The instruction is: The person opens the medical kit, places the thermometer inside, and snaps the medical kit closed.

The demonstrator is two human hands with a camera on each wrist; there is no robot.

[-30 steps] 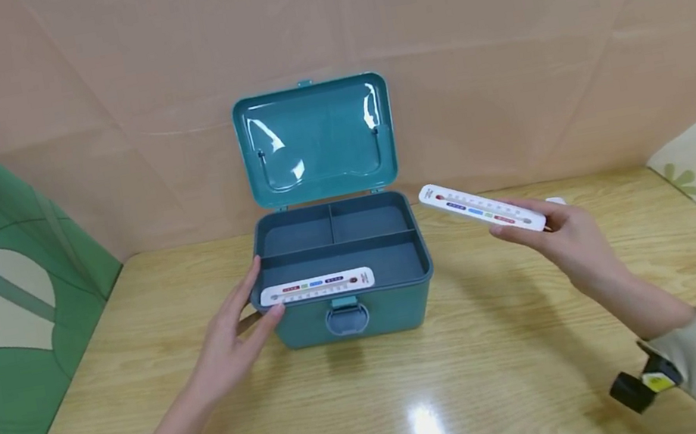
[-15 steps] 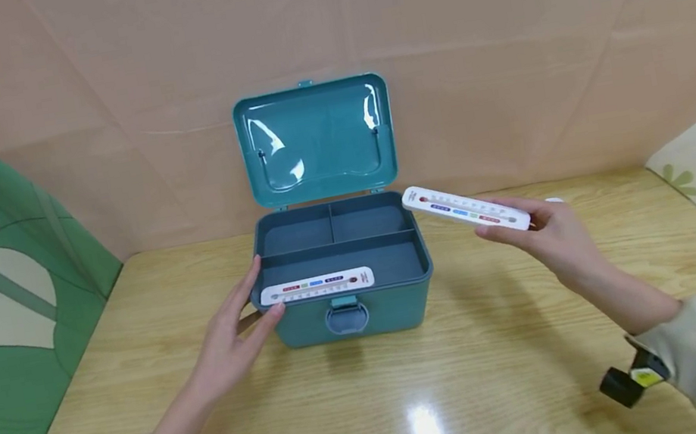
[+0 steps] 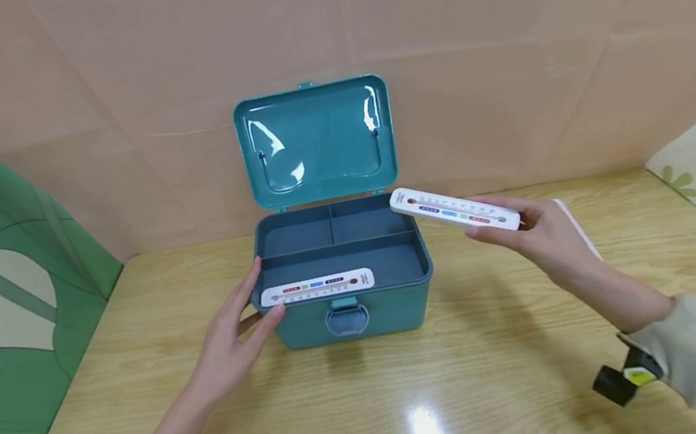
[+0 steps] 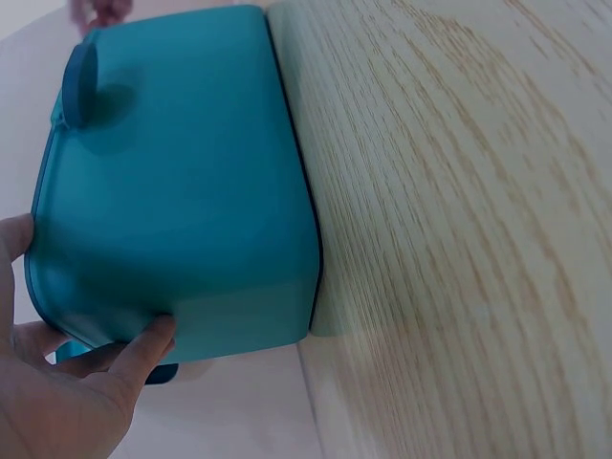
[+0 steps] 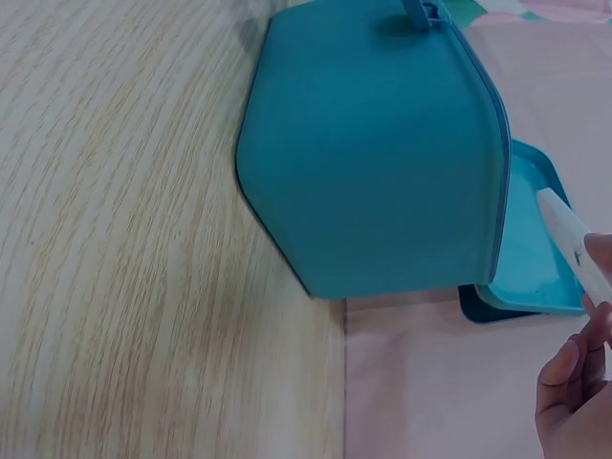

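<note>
A teal storage box (image 3: 351, 318) stands with its lid (image 3: 316, 141) raised, showing a dark tray with several compartments. In its long front compartment lies a white thermometer (image 3: 317, 287), flat along the front wall. My left hand (image 3: 230, 340) rests at the box's left front corner; the fingers touch the side wall and the thumb lies at the front rim. My right hand (image 3: 555, 240) pinches a second white thermometer (image 3: 454, 211) between thumb and fingers. That thermometer slants in the air, scale facing up, its far end above the tray's back right corner.
A white edge (image 3: 578, 228) shows behind my right hand; the rest of it is hidden. The wooden table (image 3: 327, 420) reaches back to a pinkish cloth backdrop (image 3: 503, 68). Dark wrist devices (image 3: 626, 374) sit at my sleeves.
My right hand has moved left with its thermometer, which now overlaps the tray's right edge in view. More of the white edge behind that hand shows. The left hand and box are still.
</note>
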